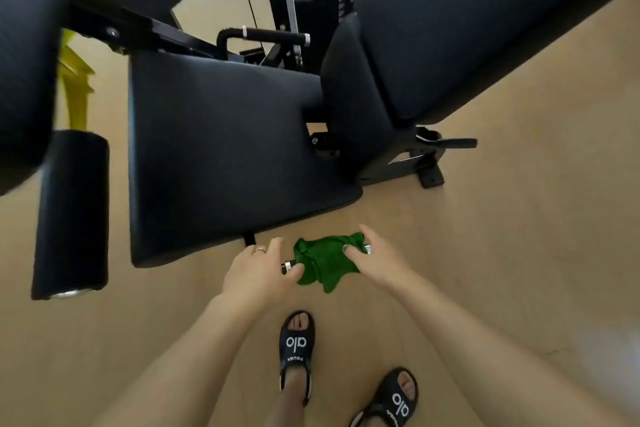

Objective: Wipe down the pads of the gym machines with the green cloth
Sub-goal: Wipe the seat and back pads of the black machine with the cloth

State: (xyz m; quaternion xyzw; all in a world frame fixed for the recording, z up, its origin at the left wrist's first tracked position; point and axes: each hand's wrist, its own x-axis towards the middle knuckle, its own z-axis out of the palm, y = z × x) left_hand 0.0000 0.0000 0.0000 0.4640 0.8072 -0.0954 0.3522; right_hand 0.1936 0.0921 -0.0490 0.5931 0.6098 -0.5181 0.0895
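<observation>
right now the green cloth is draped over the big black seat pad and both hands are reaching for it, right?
Not quite. The head view shows the green cloth draped over a small handle bar with metal end caps, in front of the big black seat pad, not on it. Both the left hand and the right hand are indeed at the cloth.
</observation>
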